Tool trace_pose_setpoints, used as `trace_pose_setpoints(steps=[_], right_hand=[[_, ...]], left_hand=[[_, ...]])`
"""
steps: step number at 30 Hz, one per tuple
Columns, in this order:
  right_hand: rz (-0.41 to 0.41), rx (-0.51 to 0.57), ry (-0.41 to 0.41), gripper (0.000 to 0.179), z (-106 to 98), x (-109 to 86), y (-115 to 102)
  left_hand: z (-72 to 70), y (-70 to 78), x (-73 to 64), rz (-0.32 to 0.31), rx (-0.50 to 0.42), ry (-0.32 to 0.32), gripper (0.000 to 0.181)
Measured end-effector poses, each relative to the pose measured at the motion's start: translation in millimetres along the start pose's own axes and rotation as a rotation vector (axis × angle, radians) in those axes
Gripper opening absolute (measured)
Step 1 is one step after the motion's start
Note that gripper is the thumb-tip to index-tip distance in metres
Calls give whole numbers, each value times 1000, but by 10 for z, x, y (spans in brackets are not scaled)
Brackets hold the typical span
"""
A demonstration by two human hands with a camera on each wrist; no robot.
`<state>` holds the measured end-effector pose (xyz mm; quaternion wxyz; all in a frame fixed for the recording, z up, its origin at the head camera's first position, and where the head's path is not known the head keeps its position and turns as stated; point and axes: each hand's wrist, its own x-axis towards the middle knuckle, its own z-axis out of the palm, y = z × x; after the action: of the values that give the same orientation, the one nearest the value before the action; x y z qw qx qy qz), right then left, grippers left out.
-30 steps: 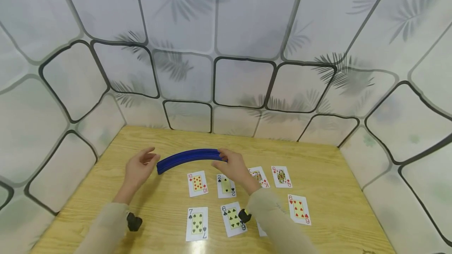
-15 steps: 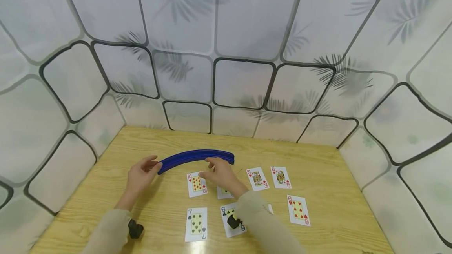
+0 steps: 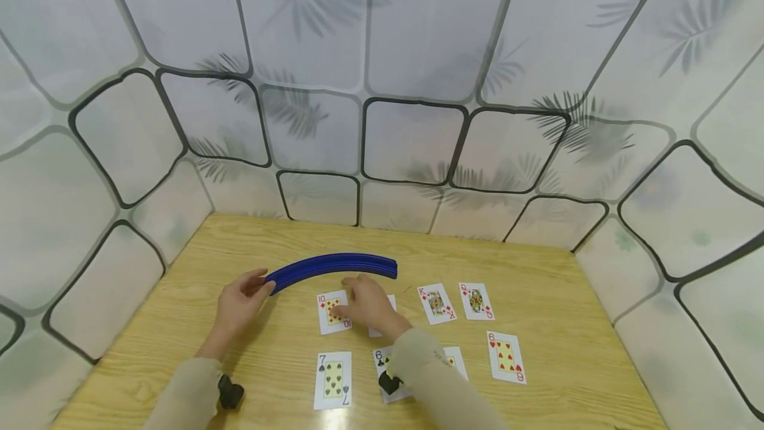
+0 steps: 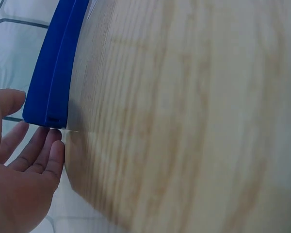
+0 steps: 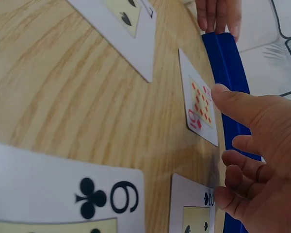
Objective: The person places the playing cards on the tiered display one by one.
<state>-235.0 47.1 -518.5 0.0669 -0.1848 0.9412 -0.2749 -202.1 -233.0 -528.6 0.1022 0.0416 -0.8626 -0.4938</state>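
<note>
A curved blue playing card holder (image 3: 334, 263) with grooves along its length lies at the back of the table. My left hand (image 3: 239, 304) is at its left end; in the left wrist view the fingertips (image 4: 53, 136) are right at that end, with the thumb beside it. In front of the holder, my right hand (image 3: 371, 304) hovers loosely bent, nothing in its fingers. Its thumb overlaps the ten of diamonds (image 3: 327, 310) in the head view. Beneath the palm, the two of spades (image 3: 391, 300) is mostly hidden, though its corner shows in the right wrist view.
Face-up cards lie around: king of diamonds (image 3: 436, 304), queen of diamonds (image 3: 475, 301), six of hearts (image 3: 505, 358), seven of spades (image 3: 333, 380). My right sleeve partly covers the six of clubs (image 3: 382, 358) and a red card (image 3: 456, 358). A patterned wall (image 3: 412, 141) encloses the wooden table (image 3: 555, 310).
My right hand has left the holder's right end and moved left and nearer, over the ten and two. My left hand has shifted slightly right, up to the holder's left end.
</note>
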Motion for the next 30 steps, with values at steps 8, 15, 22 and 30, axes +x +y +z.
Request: trace_pose_setpoints(steps=[8, 15, 22, 30], right_hand=[[8, -44, -13, 70, 41, -41, -25], [18, -58, -16, 70, 42, -48, -35], [33, -31, 5, 66, 44, -45, -34], [51, -12, -9, 64, 24, -18, -49]], left_hand=[[3, -63, 11, 16, -31, -13, 40], [9, -90, 26, 17, -35, -27, 40], [4, -88, 33, 27, -16, -42, 40], [21, -83, 42, 14, 14, -51, 39]])
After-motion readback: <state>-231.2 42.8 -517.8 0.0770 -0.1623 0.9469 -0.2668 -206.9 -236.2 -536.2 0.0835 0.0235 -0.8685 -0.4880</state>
